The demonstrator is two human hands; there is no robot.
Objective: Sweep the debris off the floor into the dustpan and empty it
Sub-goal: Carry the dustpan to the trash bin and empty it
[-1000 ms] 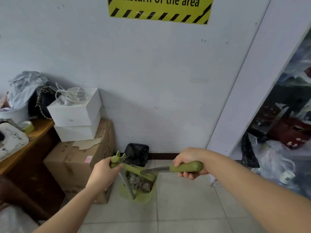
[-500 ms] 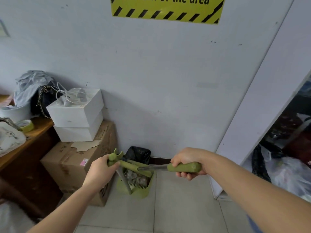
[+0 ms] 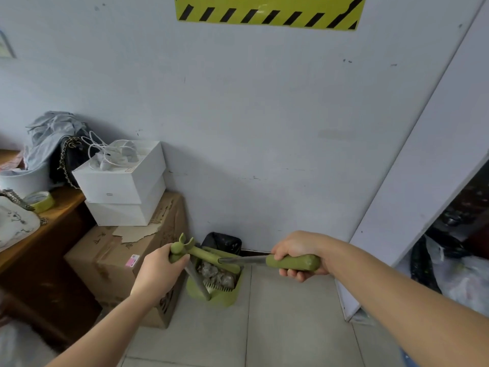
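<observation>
A green dustpan (image 3: 221,296) hangs low over the tiled floor, holding crumpled grey debris (image 3: 215,274). My left hand (image 3: 161,271) grips the green top of its metal handle (image 3: 197,283). My right hand (image 3: 299,254) grips the green broom handle (image 3: 292,262), whose metal shaft points left toward the dustpan. The broom's head is hidden behind the pan. A small bin with a black bag (image 3: 223,241) stands against the wall just behind the dustpan.
Cardboard boxes (image 3: 127,258) with white boxes (image 3: 124,186) on top stand to the left, beside a wooden desk (image 3: 39,234). A white panel (image 3: 423,207) leans on the right, with bags (image 3: 455,276) behind it. Grey floor tiles (image 3: 288,327) lie below.
The view has moved closer to the wall and bin. Both hands keep their grips, and the dustpan now sits nearer the black-lined bin.
</observation>
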